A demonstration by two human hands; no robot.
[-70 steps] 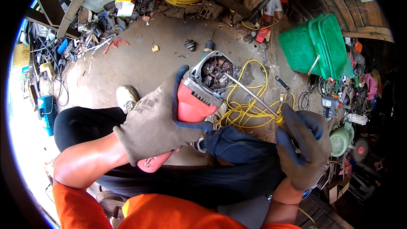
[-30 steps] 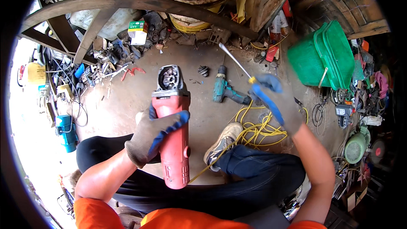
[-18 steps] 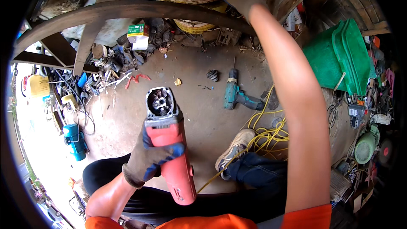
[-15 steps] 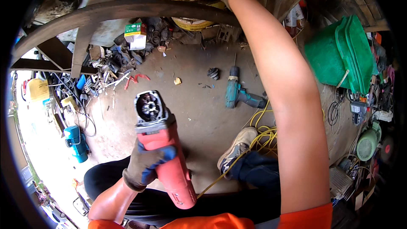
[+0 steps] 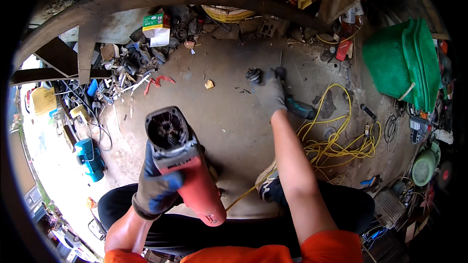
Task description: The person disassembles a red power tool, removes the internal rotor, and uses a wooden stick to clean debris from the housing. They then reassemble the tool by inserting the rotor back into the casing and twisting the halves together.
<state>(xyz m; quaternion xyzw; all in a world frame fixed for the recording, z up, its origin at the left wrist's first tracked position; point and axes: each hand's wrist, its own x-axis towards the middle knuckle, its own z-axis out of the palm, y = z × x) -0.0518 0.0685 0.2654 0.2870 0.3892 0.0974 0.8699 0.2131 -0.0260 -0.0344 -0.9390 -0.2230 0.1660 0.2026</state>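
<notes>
From the head view, we see the left hand [image 5: 158, 185] on the near left side, wrapped snugly around the red tool [image 5: 197, 190]. The tool leans, and its far end has a dark, open hole with messy-looking metal parts inside. It is up over the lap.

Farther off, to the right of the middle, we see the right hand [image 5: 270, 92] reaching low over the floor [image 5: 219, 117]. Its fingers are right by a dark, ridged metal part [image 5: 253, 75]. We cannot tell if they touch it, or if the hand is wide or narrow, because we mostly see its back. A teal drill [image 5: 300, 108] lies just beside that hand, partly hidden under it.

We think the ridged part could slip or roll off if the glove is greasy. The right hand could bump the drill, since it is so close. Dirt could drop into the tool's hole, because it has no lid. The yellow cord [image 5: 319, 155] lies in loops on the right and could snag a foot.
</notes>
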